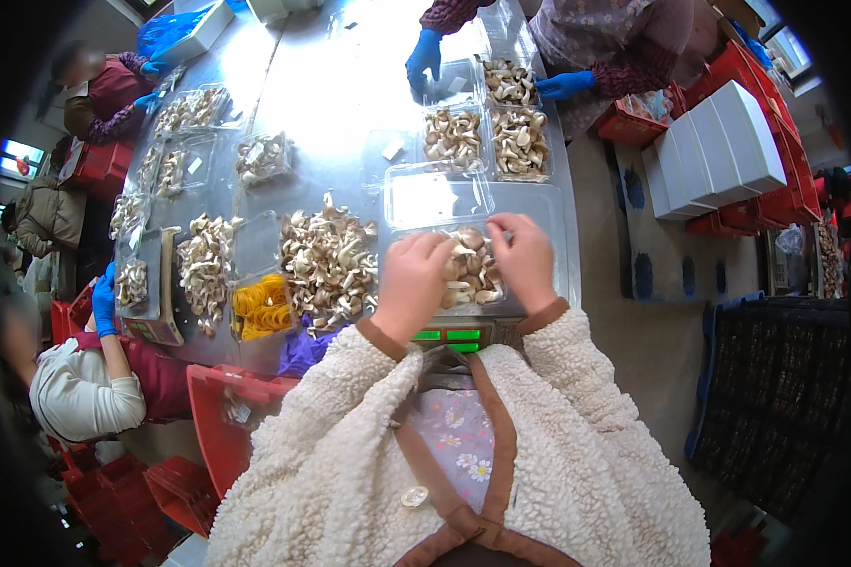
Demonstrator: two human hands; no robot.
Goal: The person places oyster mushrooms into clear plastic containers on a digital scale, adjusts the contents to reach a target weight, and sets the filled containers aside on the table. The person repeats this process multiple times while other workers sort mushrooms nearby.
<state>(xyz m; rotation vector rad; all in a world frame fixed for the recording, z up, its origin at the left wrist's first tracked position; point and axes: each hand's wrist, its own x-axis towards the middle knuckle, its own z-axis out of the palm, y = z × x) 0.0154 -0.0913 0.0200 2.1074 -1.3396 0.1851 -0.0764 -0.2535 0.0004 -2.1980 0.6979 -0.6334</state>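
Note:
An open clear plastic clamshell box of oyster mushrooms (472,273) rests on a digital scale before me. Its lid (436,198) is folded back, away from me. My left hand (413,280) is at the box's left side, fingers bent over the mushrooms. At the right side my right hand (527,261) has thumb and fingertips close together by the far right part of the box. Whether either hand grips a mushroom or the box rim cannot be made out. Below the box the scale's green display (463,335) is lit. Left of my left hand lies a loose mushroom heap (330,262).
Filled boxes (519,142) stand at the far right, by a co-worker's blue-gloved hand (566,85). A tub of yellow rubber bands (262,306) and a purple cloth or bag (310,351) are left. Another scale (157,283) is further left. A red crate (220,425) stands below the table edge.

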